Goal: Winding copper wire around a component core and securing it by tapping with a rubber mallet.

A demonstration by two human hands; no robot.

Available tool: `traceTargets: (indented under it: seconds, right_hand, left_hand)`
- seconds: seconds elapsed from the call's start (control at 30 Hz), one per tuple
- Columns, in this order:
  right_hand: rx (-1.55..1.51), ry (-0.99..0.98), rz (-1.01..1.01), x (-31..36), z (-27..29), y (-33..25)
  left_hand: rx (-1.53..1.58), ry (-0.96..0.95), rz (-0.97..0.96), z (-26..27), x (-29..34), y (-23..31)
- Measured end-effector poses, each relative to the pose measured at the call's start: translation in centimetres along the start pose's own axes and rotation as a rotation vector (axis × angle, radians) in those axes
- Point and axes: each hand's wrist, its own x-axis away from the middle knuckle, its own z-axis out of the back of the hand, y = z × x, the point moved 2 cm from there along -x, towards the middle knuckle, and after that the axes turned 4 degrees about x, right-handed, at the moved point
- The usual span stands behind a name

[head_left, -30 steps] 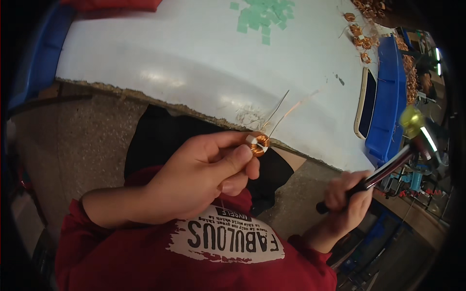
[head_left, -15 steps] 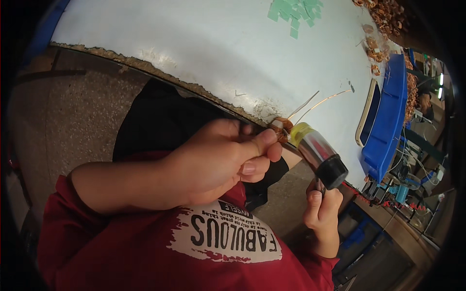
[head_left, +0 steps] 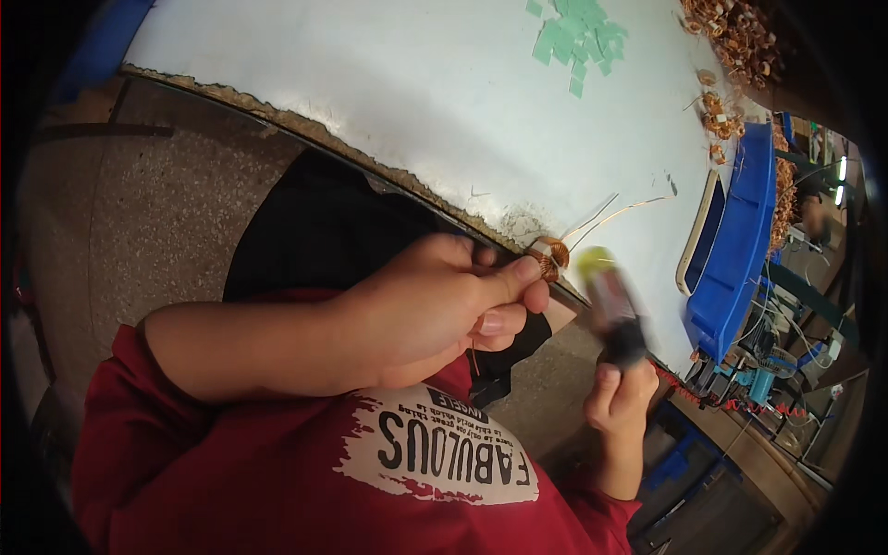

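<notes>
A toroidal coil (head_left: 552,259) wound with copper wire sits at the table's worn front edge, its two loose wire ends (head_left: 615,215) stretching over the tabletop. Thumb and fingers of my left hand (head_left: 444,301) pinch this coil from the near side. To the right, my right hand (head_left: 622,400) is closed around the handle of a mallet (head_left: 612,301), whose head has a yellow face and a black end. Motion blurs the head, which stands slightly apart from the coil. Most of the handle is hidden by the fist and the head.
Small green squares (head_left: 581,39) lie scattered on the white table (head_left: 388,111). More copper coils (head_left: 731,46) are heaped at the far right, near a blue tray (head_left: 740,250). Cables and a small blue fan (head_left: 768,375) stand beyond the table's right side.
The mallet head has swung to the right, away from the coil, and is now blurred. My left hand keeps its pinch on the coil. The whole view has shifted slightly.
</notes>
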Motion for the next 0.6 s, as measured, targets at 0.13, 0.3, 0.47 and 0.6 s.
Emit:
traceTargets:
  seconds: [0.13, 0.3, 0.47, 0.6]
  right_hand:
    - [-0.396, 0.223, -0.286, 0.7, 0.0, 1.4]
    - [-0.208, 0.243, -0.508, -0.7, 1.1, 2.7]
    - [0.144, 0.323, -0.499, -4.0, 0.1, 2.8]
    - [0.393, 0.240, -0.643, -5.2, 0.2, 1.7]
  left_hand:
    - [-0.022, 0.002, 0.008, -0.4, 0.7, 0.1]
    - [-0.093, -0.015, 0.006, -2.4, 2.9, 0.6]
    - [-0.170, -0.116, 0.001, -4.3, 3.9, 1.4]
    - [-0.293, -0.185, -0.070, -5.1, 3.9, 1.4]
